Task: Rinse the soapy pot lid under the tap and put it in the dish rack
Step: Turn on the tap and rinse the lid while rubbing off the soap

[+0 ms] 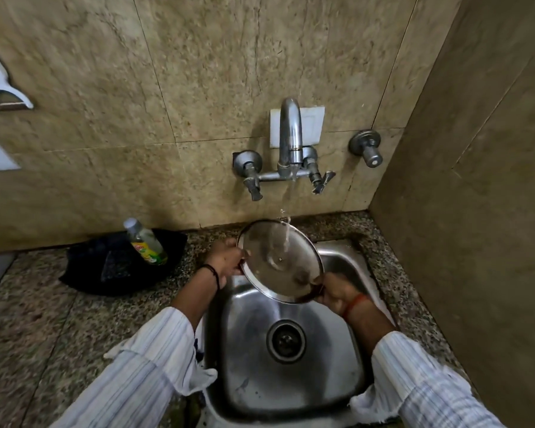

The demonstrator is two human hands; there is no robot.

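Speckled granite counter [44, 319], beige tiled wall, corner on the right. Black cloth [84, 273] with a bottle [145, 242] at the counter's back edge, left of the sink [250, 381]. Left hand [226, 257] grips the lid [280, 261] at its left rim; right hand [337, 293] pinches its lower right rim. Lid is over the sink's back edge, tilted, underside facing the camera, round so no long axis. Tap [291, 134] stream lands on its upper part.
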